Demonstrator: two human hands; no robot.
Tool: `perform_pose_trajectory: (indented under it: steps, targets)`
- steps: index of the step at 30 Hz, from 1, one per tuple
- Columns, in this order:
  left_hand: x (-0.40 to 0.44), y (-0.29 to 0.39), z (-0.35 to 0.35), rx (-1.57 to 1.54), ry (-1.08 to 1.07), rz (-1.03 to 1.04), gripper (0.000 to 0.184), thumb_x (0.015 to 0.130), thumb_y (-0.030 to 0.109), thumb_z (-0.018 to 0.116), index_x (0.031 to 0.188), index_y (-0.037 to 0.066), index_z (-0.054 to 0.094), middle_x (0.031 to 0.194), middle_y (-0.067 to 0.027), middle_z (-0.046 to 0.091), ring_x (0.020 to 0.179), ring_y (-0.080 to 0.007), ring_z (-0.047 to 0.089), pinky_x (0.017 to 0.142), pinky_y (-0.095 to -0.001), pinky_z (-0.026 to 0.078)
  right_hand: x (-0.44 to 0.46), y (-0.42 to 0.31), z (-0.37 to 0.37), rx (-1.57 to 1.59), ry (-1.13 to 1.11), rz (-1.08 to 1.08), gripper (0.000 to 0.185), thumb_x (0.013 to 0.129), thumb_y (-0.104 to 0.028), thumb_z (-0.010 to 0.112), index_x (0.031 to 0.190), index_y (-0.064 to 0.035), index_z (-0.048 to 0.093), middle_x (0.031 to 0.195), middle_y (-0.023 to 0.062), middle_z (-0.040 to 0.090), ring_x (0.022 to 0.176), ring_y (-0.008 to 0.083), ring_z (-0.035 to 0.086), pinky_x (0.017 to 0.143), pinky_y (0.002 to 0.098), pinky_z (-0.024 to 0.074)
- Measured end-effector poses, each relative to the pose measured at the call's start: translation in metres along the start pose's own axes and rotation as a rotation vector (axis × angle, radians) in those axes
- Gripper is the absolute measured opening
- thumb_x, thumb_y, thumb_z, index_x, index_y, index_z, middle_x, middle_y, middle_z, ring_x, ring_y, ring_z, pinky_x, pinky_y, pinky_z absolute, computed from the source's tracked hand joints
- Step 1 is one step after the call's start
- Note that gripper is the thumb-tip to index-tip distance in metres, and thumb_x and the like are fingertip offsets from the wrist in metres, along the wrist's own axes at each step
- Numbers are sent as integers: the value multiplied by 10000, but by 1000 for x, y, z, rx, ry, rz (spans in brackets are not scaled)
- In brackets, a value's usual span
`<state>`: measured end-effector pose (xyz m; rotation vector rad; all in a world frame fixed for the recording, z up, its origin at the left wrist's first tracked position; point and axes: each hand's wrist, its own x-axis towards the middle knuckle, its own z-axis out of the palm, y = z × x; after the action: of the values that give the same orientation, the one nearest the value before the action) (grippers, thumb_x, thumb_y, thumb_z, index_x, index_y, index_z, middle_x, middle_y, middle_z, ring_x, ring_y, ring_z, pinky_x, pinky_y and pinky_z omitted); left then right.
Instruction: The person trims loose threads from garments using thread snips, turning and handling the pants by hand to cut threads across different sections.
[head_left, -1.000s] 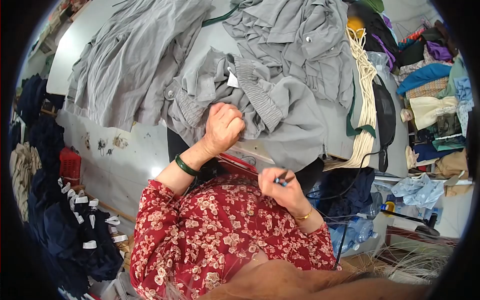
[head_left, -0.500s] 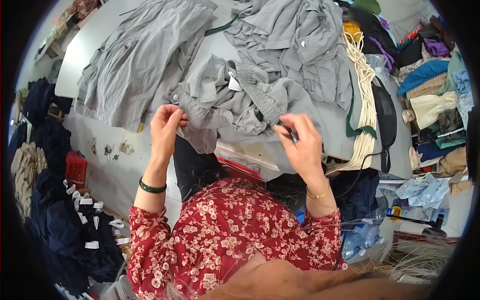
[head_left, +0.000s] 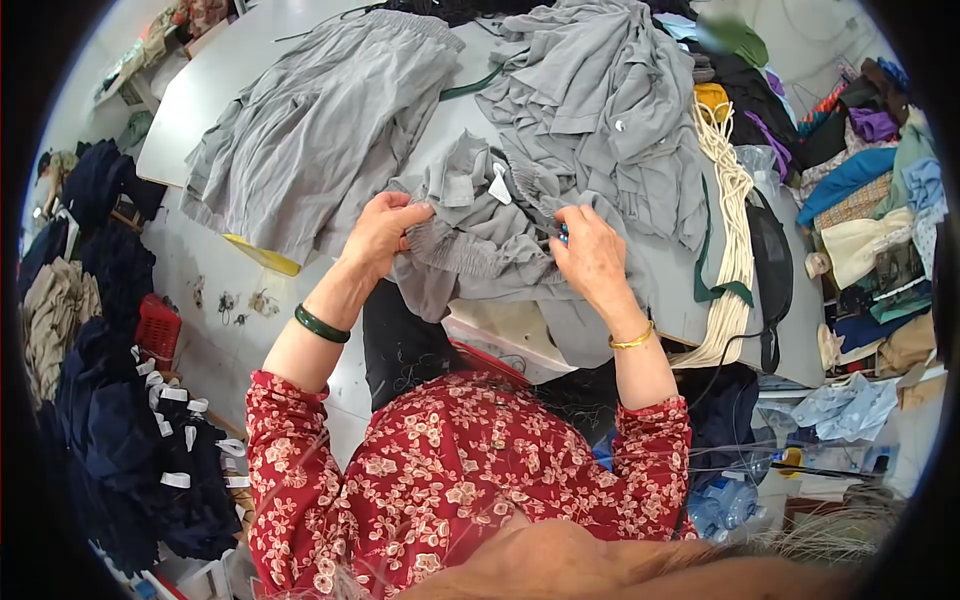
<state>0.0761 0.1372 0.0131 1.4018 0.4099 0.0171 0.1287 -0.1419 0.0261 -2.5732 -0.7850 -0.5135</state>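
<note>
In the head view, a grey garment with a gathered elastic waistband [head_left: 455, 250] lies bunched at the table's near edge. A white label [head_left: 500, 184] stands up from its inside. My left hand [head_left: 385, 235] is closed on the left end of the waistband, thumb on top. At the garment's right side, my right hand [head_left: 590, 250] is closed, with a small blue object [head_left: 563, 234] showing between thumb and fingers. What kind of object it is, I cannot make out. The right fingertips are at the cloth; whether they also pinch it is unclear.
Grey garments lie on the table to the left [head_left: 320, 130] and in a heap on the right [head_left: 600, 120]. A bundle of cream cords [head_left: 730, 220] hangs over the right side beside a black bag [head_left: 772, 270]. Dark navy clothes [head_left: 110, 430] are piled at left.
My left hand has moved right and closed on the waistband. The right hand stays near the garment's right side, slightly higher. The view has shifted slightly, with the table lower in it.
</note>
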Motion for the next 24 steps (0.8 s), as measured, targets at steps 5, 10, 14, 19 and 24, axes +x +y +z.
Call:
perform_pose_trajectory:
  steps: [5,10,14,19,24]
  targets:
    - [3,1,6,-48,-95,17,458,756,171,732,1107,-19,508,917,-79,617,787,-168,612,666,-314,485,6,21,0,36,169,72,228,759,-119,662,965,-61,582,911,112,609,848,313,616,698,415,499]
    - [22,13,6,311,12,292,243,716,19,660,952,-1,604,837,-92,642,794,-200,631,705,-336,496,18,48,-28,147,378,212,193,847,-135,602,1009,-29,588,951,171,635,827,347,621,717,419,481]
    - [24,131,-35,1112,478,929,301,678,-32,610,959,64,656,861,-72,686,738,-169,624,677,-302,501,40,56,-114,205,723,352,204,913,-177,541,964,16,586,820,143,637,756,247,599,712,350,464]
    - [-120,280,-40,1003,427,1190,149,889,98,475,1013,64,552,805,-61,592,672,-134,576,570,-259,502,77,-22,-156,379,917,-219,142,916,-136,581,988,-15,601,722,-48,507,615,38,439,549,192,346]
    - [-257,337,-143,845,629,626,453,818,216,630,1225,34,551,989,-138,657,720,-249,644,621,-310,545,79,-91,-172,1033,653,-360,173,796,-38,630,966,-3,618,717,71,612,647,127,561,630,272,458]
